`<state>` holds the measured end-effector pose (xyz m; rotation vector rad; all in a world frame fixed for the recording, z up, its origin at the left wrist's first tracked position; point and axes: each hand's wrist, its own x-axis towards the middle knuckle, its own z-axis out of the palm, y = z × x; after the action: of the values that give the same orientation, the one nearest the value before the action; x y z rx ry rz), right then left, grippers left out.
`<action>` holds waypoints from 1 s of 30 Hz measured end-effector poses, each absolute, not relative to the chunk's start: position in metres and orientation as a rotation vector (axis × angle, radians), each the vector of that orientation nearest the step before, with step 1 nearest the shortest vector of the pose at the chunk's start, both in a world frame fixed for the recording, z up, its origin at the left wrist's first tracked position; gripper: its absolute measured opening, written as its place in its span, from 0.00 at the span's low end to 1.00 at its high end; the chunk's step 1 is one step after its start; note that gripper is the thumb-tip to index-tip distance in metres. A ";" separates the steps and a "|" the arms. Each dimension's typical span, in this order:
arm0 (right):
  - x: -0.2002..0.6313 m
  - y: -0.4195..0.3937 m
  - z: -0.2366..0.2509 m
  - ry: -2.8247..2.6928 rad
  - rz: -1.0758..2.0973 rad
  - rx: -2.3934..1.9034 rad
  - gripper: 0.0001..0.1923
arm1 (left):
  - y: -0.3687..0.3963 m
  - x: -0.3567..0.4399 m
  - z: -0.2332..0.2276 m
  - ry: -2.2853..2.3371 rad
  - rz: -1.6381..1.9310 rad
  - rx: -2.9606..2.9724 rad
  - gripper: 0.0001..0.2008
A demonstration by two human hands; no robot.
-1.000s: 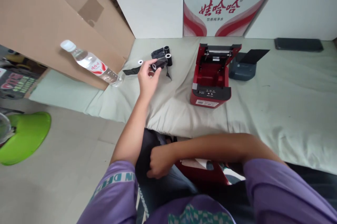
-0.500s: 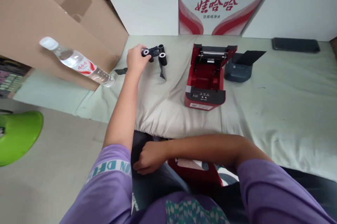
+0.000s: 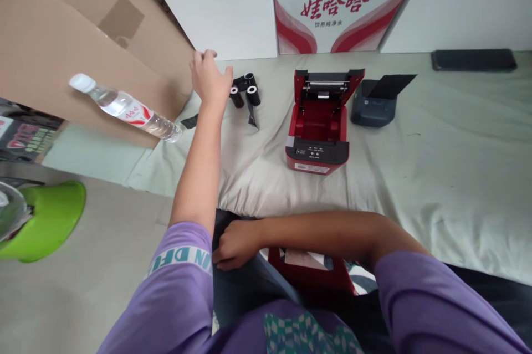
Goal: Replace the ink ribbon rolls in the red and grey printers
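My left hand [image 3: 211, 80] hovers just left of the black ribbon rolls, holding nothing, its fingers spread and thumb apart. Several small rolls of black ribbon [image 3: 253, 96] stand on the cloth, some with white cores; a loose strip hangs from one. Low in the view, my right hand [image 3: 236, 244] rests on my lap with its fingers curled in, and nothing shows in them. To the right of the rolls sits a red and black printer [image 3: 318, 121], lid raised and its red inside bare.
A dark device [image 3: 374, 110] with a black flap stands right of the printer. Farther right lies a black phone [image 3: 474, 60]. A water bottle [image 3: 128, 110] leans at the left by a cardboard box [image 3: 137, 60]. White cartons [image 3: 332, 16] line the back. A red item [image 3: 311, 273] is on my lap.
My left hand has let go of a ribbon roll, which now stands beside the others, and has drawn left and up with fingers opened. My right hand has stayed put.
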<state>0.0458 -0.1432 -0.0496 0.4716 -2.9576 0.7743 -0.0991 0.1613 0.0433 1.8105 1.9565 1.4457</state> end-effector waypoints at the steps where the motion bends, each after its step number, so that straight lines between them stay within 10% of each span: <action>1: 0.046 -0.143 -0.050 -2.955 0.788 0.472 0.18 | 0.158 -0.093 0.050 1.992 1.377 1.822 0.20; 10: 0.046 -0.142 -0.050 -2.964 0.840 0.459 0.18 | 0.131 -0.031 0.056 2.175 0.254 2.180 0.18; 19: 0.045 -0.141 -0.047 -2.948 0.831 0.464 0.17 | 0.090 -0.042 0.086 1.630 1.083 1.535 0.16; 30: 0.040 -0.141 -0.060 -2.887 0.876 0.585 0.17 | 0.044 0.033 0.053 0.895 1.011 1.534 0.20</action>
<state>0.0396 -0.1408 -0.0603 0.5855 -2.8867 0.8761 0.0332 0.0443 0.0533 1.5344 0.8952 1.0113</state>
